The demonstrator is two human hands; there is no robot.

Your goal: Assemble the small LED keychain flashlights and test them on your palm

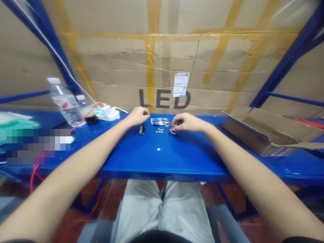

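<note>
Both my arms reach out over a blue table (162, 158). My left hand (138, 115) rests as a loose fist at the far edge, just above two small dark metal cylinders (142, 130); whether it holds anything is hidden. My right hand (186, 122) is curled, its fingertips pinching a small metal ring (172, 131) that touches the table. Between the hands lies a row of small purple and silver parts (160, 121), with several tiny round silver pieces (159, 130) in front of it. One more round piece (158, 149) lies alone nearer to me.
A clear water bottle (64, 103) and a dark cup (90, 114) stand at the far left beside a white power strip (109, 112) with a red cable. An open cardboard box (265, 133) sits on the right. A cardboard wall marked LED (164, 98) closes the back.
</note>
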